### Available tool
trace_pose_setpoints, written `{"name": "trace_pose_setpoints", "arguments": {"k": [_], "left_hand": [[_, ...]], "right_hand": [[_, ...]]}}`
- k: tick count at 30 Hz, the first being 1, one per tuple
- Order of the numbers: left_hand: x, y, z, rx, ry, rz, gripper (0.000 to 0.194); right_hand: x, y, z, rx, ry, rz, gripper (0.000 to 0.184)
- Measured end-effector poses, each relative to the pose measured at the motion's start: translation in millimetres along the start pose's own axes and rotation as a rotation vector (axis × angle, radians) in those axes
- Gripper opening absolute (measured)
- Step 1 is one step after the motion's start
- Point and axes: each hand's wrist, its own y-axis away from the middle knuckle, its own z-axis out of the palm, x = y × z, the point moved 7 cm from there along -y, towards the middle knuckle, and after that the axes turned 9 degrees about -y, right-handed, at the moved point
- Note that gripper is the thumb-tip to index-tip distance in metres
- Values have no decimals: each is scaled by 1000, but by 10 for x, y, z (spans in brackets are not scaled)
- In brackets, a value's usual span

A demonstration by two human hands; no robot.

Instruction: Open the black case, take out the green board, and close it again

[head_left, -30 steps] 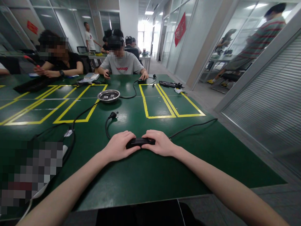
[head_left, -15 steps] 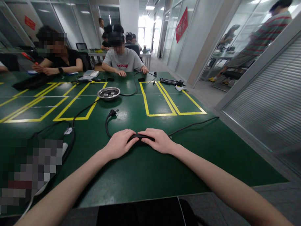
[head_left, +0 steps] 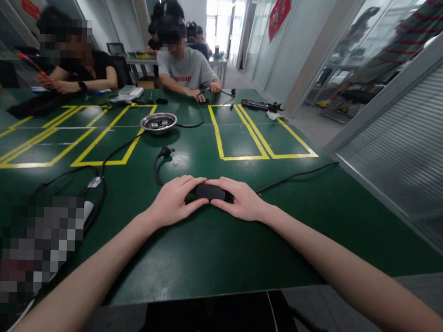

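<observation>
Just above the green table point(head_left: 160, 260), both my hands grip a black power adapter point(head_left: 210, 192), its broad, rounded face turned toward me. My left hand point(head_left: 175, 198) holds the left end between thumb and fingers. At the opposite end, my right hand point(head_left: 240, 198) pinches it the same way. A short black cord with a power plug point(head_left: 165, 152) curves out beyond my left hand and lies on the table. From behind my right hand, a black cable point(head_left: 297, 176) runs off to the right table edge. My hands hide where the cords meet the adapter.
A metal bowl point(head_left: 158, 123) with small metal parts stands ahead. Yellow tape outlines point(head_left: 243, 158) mark the table. A blurred-out object point(head_left: 40, 247) lies at left beside cables. Two people sit across the table, one handling a cord; a black folded tool point(head_left: 262, 105) lies at the far right.
The adapter has been tilted so its broad face shows instead of its thin edge. Both hands keep hold of it. The view has shifted slightly, and the person opposite has moved their hands together.
</observation>
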Motion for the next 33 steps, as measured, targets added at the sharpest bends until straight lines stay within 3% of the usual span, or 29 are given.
{"name": "trace_pose_setpoints", "arguments": {"k": [5,10,13,15,18,22,26,29,33], "left_hand": [[-27,7,119,-97,18,-11,46],[-49,18,226,-117,-12,-10,58],[-30,11,218,-71,-60,18,65],[-1,5,155,9,-91,44,68],[31,10,87,67,-102,83,66],[2,23,175,-66,-48,96,49],[-43,32,283,-180,-22,62,42],[-51,33,304,-193,-25,46,42],[-53,41,301,-185,-29,39,42]], "right_hand": [[-1,-16,82,-81,172,16,49],[-15,-33,171,-169,331,21,52],[45,-45,127,-145,343,59,52],[145,-60,-27,-24,287,80,50],[412,-36,-485,300,171,129,46],[899,184,-1252,675,142,333,48],[1200,595,-1899,972,260,483,52],[1412,846,-2047,987,311,630,52],[1723,979,-1867,747,347,876,53]]}}
